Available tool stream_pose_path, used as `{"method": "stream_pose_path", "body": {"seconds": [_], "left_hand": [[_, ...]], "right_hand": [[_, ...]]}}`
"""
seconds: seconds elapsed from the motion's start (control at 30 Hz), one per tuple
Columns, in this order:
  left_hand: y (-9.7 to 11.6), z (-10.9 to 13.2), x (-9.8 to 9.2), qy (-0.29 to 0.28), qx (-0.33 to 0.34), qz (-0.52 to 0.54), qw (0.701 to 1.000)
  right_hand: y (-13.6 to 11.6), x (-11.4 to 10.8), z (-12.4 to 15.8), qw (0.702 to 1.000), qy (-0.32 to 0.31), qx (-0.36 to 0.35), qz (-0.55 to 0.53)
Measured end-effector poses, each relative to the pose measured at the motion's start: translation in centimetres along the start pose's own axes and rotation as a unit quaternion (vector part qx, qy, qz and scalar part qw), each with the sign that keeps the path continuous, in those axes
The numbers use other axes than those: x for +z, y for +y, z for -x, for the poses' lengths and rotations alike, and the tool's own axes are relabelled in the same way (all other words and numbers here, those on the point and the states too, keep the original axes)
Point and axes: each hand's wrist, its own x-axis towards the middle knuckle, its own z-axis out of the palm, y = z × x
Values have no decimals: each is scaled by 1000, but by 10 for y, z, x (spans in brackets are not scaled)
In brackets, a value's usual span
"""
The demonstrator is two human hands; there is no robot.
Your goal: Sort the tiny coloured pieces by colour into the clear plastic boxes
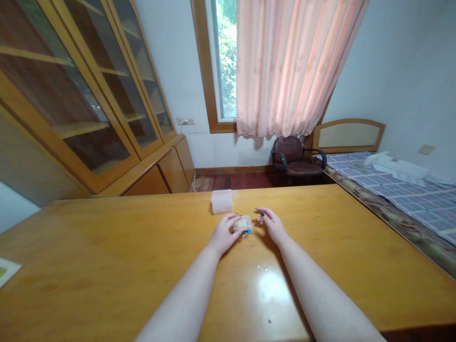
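My left hand (224,235) has its fingers closed around a small clear plastic box (242,222) on the table. Several tiny blue and dark pieces (245,233) lie at the box's near side, too small to name. Just right of the box is my right hand (271,225), raised slightly over the tabletop with its fingers curled together. A small dark thing (262,214) shows at those fingertips; its kind cannot be made out. Beyond my left hand stands a stack of clear plastic boxes or sheets (222,202).
The wooden table (142,256) carries a few tiny clear bits (262,268) and a dark speck (270,321) nearer me. A paper (9,271) lies at its left edge. Behind are a glass-door cabinet (107,80), an armchair (294,156) and a bed (399,190).
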Motion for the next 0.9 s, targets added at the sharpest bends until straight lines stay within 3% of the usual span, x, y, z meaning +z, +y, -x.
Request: {"method": "stream_pose_path", "body": {"seconds": [0.1, 0.2, 0.33, 0.47, 0.7, 0.9], "left_hand": [[-1, -3, 6, 8, -3, -1, 1000], [1, -4, 7, -11, -9, 1, 1000], [2, -3, 8, -50, -6, 2, 999], [1, -2, 10, -51, 20, -5, 998], [0, -2, 7, -15, 23, 37, 999], [-3, -3, 9, -18, 2, 52, 999]], "right_hand": [[0, 14, 5, 995, -86, -20, 53], [3, 22, 6, 991, -125, -15, 46], [8, 20, 2, 995, -94, 17, 9], [8, 14, 0, 998, -54, 35, -7], [4, 26, 6, 982, -117, 28, -145], [12, 29, 4, 989, -80, 38, -115]]}}
